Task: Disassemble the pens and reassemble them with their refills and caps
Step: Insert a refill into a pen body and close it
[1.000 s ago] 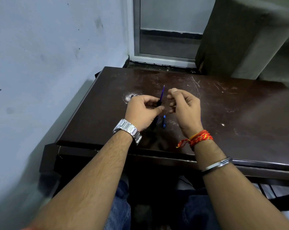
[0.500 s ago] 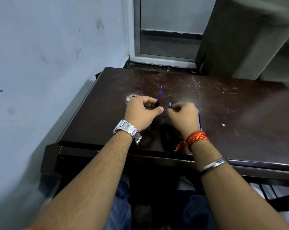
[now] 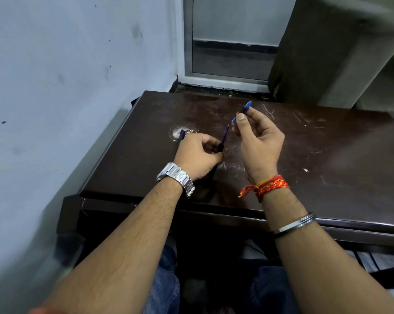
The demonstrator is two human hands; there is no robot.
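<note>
My left hand [image 3: 199, 155] grips a dark pen barrel low over the table, and a thin blue refill [image 3: 225, 135] sticks up out of it toward the right. Another dark pen end [image 3: 182, 134] pokes out behind that hand's knuckles. My right hand [image 3: 258, 137] is raised above the table and pinches a short black pen part with blue ends [image 3: 242, 112] between thumb and fingers. Its lower blue end hangs just above the tip of the refill, close but apart. How the pieces sit inside my palms is hidden.
The dark brown table [image 3: 327, 155] is scratched, with a pale worn spot [image 3: 176, 132] behind my left hand. A grey wall runs along the left; a window frame [image 3: 225, 78] and a dark cabinet [image 3: 316, 53] stand behind the table. My knees are under the front edge.
My right hand went down to the table, picked up the black and blue pen part, and rose up and away with it. My left hand stayed put with the barrel and refill.
</note>
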